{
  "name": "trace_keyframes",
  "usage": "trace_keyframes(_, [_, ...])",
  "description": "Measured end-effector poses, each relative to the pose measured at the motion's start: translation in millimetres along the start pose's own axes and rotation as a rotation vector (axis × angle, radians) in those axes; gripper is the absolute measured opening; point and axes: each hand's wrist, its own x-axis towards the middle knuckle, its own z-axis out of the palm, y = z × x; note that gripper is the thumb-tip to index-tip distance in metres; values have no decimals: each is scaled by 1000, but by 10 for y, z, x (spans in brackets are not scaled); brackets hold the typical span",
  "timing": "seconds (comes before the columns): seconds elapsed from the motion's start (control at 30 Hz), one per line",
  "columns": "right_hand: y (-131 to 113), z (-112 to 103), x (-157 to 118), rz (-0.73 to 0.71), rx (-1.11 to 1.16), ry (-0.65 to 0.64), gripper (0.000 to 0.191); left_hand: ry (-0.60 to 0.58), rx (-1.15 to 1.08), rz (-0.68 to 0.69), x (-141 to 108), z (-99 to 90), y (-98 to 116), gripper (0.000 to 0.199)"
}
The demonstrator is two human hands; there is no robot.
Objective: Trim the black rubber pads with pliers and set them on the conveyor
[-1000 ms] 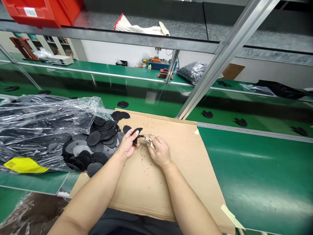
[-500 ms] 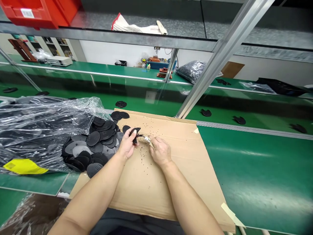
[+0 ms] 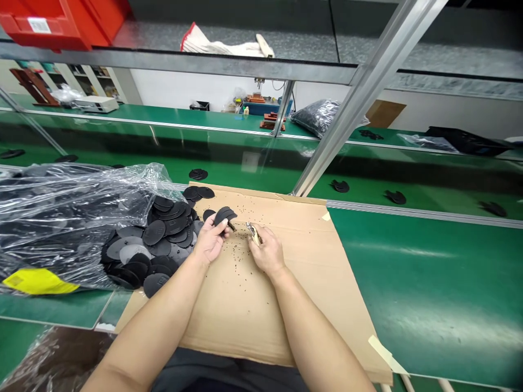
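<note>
My left hand grips a few black plastic discs, thumb on top, fanned and tilted above the cardboard sheet. In my right hand is a pair of nippers with a metal head and cream handles, fingers wrapped round it. The metal tip points toward the discs, with a small gap between. Tiny black bits are scattered over the cardboard under both hands. Left of my left hand lies a heap of black oval discs, spilling from a clear plastic bag.
Green belts carry cut-out black pieces and a small stack of discs behind the cardboard. A slanted metal post rises at its far edge. Above are a red bin and a white glove on a shelf.
The nippers have come away from the black discs, drawing slightly back and turning upward. My left hand has tilted the discs so their faces show more.
</note>
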Motion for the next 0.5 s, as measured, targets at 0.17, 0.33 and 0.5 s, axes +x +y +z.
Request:
trace_keyframes(0.17, [7, 17, -14, -41, 26, 9, 35, 15, -89, -65, 4, -1, 45, 42])
trace_keyframes(0.33, [-20, 9, -19, -92, 11, -17, 34, -2, -29, -73, -18, 21, 82, 43])
trace_keyframes(0.5, [-100, -1, -42, -187, -28, -109, 35, -13, -50, -173, -25, -4, 110, 32])
